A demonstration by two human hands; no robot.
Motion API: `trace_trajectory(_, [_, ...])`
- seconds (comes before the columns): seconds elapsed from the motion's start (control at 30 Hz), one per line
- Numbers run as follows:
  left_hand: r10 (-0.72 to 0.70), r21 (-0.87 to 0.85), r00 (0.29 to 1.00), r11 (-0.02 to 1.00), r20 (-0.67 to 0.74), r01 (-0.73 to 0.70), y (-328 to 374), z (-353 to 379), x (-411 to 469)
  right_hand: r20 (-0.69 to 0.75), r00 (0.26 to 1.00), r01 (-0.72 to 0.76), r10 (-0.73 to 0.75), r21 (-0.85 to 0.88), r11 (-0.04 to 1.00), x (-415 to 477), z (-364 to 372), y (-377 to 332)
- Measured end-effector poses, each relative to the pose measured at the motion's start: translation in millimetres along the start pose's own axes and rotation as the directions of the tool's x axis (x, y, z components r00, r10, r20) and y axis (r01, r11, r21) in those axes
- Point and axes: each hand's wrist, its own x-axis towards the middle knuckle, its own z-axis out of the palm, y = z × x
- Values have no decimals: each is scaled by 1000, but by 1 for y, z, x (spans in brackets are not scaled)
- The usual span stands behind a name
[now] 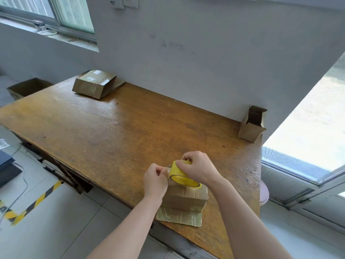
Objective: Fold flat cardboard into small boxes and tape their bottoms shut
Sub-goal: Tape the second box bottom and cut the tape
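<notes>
Bare forearms reach to a box (186,198) at the desk's (112,131) near edge, a taped flap splayed toward the camera. Right hand (197,170) grips the yellow tape roll (182,176) on top; left hand (155,181) fingers pinch its loose end. Sealing looks underway; another folded box (252,124) stands at the far right corner

A single head-worn wide-angle view looks forward and steeply down over the wooden desk (115,128), close above the near edge (verticals bow outward), facing the grey wall (205,53) behind it.
</notes>
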Motion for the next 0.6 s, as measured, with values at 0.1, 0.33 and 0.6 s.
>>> trace_trajectory(0.1, [-42,-43,999,998,2,43,1,-2,1,28,1000,-12,14,-56,998,1,-1,3])
trace_trajectory(0.33, [-62,-94,998,994,24,64,-4,-5,3,93,990,-121,106,180,976,-2,-6,21])
trace_trajectory(0.6, [-183,-252,983,950,23,183,-4,-6,10,40,998,-50,46,94,994,-2,-8,16])
